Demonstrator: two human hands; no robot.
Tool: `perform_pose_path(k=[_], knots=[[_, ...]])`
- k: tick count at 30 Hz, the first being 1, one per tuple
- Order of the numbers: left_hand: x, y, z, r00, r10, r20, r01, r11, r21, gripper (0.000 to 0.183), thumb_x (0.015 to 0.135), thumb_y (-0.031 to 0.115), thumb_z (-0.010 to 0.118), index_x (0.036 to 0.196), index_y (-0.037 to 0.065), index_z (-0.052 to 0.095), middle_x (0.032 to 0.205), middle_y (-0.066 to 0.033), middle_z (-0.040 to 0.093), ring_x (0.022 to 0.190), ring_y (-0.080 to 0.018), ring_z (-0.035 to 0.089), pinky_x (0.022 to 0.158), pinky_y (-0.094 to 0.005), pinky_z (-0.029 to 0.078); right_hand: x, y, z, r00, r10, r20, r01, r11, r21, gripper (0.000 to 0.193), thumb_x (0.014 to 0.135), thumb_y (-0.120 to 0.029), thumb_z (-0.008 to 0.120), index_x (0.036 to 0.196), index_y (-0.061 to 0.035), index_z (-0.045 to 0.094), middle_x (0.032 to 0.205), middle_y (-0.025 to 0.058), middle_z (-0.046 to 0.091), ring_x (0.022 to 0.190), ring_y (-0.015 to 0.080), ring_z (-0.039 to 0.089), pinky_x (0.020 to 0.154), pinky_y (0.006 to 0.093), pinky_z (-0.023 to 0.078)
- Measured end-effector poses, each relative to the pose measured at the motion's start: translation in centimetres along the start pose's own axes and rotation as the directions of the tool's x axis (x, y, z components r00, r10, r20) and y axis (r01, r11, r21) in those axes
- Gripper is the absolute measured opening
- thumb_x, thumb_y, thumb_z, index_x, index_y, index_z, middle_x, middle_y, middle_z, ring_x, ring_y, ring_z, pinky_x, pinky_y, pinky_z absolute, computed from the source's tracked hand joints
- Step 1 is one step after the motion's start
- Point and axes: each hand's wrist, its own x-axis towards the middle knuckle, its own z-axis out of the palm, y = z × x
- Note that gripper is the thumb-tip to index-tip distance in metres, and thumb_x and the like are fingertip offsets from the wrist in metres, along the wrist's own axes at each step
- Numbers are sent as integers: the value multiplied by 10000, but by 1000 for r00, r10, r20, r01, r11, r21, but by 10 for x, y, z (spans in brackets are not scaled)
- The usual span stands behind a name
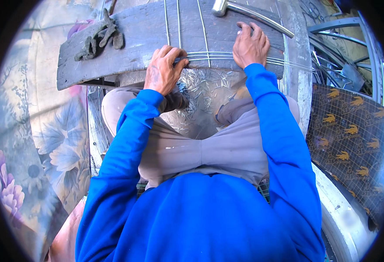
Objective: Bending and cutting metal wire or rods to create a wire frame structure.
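Observation:
Several thin metal rods (220, 56) lie crosswise near the close edge of a worn grey wooden board (144, 26). At their left ends my left hand (162, 70) is closed, thumb and fingertips pinching them. My right hand (251, 46) rests over the same rods farther right, its fingers stretched forward onto the board. Between my hands, three rods (178, 22) run away from me; the rightmost meets the crosswise ones. Beyond my right hand lies a hammer (259, 18) with a metal handle.
A dark, crumpled work glove (102, 39) sits at the board's left end. Short cut metal pieces (200, 89) litter the floor between my feet. Metal frames (362, 48) stand at the far right, above a dark patterned sheet (349, 135). Flowered sheeting (56, 135) covers the left.

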Motion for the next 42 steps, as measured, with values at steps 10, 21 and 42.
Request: perform_pose_path(k=[10,21,42], knots=[[9,16,-4,996,-63,71,53,989,141,375,884,360,822,1089,73,694,1032,-155,632,1043,-370,628,916,-472,507,2,-1,-4,999,8,39,-8,1000,8,380,1044,-240,532,1421,-196,558,1492,172,484,1464,365,392,1229,556,246],[40,97,111,974,165,-157,-182,978,-100,655,949,152,613,1546,-23,408,1517,-295,487,1437,-464,463,1231,-507,354,-4,19,8,998,-9,56,8,1000,11,390,1081,-324,507,1467,-274,536,1525,130,472,1481,328,392,1244,537,249],[24,95,148,983,51,-176,-26,990,142,580,1073,358,525,1541,15,498,1611,-203,469,1492,-332,455,1244,-459,328,28,17,-26,938,348,-1,-291,786,545,330,993,-162,599,1295,-56,681,1262,168,634,1178,335,596,1076,458,447]])
